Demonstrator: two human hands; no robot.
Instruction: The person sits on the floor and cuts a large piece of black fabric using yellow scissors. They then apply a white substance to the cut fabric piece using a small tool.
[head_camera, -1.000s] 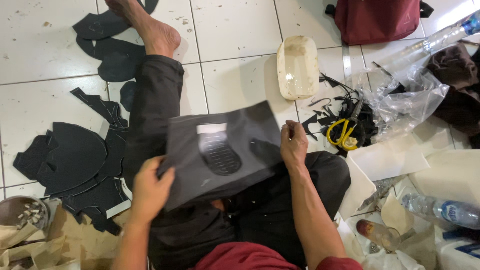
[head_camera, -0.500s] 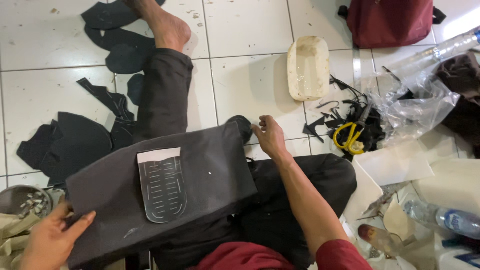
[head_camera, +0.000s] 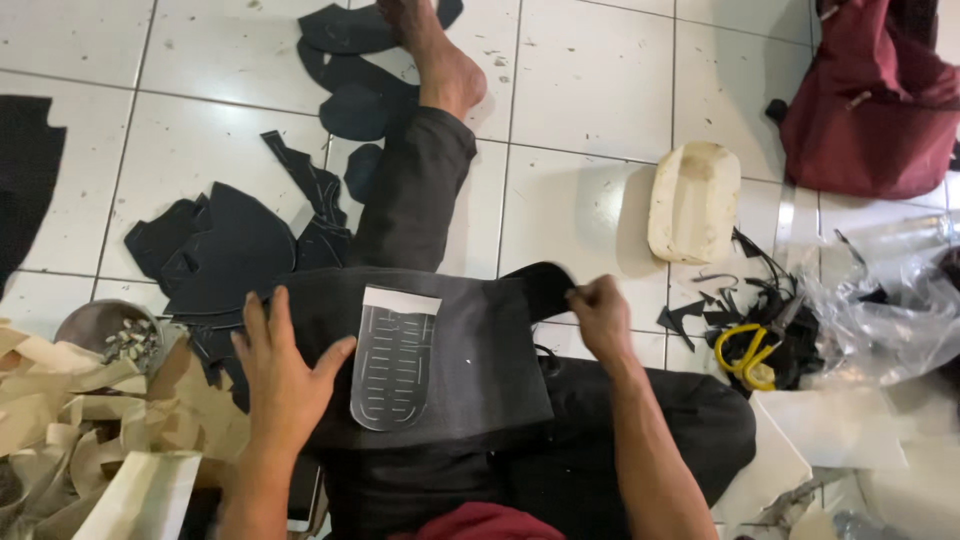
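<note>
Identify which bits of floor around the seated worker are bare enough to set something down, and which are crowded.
Bare tile lies between the outstretched leg and the cream block, and above the black offcuts. Crowded: the brown paper scraps and the yellow scissors among trimmings.

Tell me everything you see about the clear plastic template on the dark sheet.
The clear plastic template is flat and tongue-shaped: straight at the top under a white strip, rounded below, marked with rows of short slots. It lies on the dark grey sheet across the person's lap. The left hand presses the sheet beside it, thumb touching its edge.
</note>
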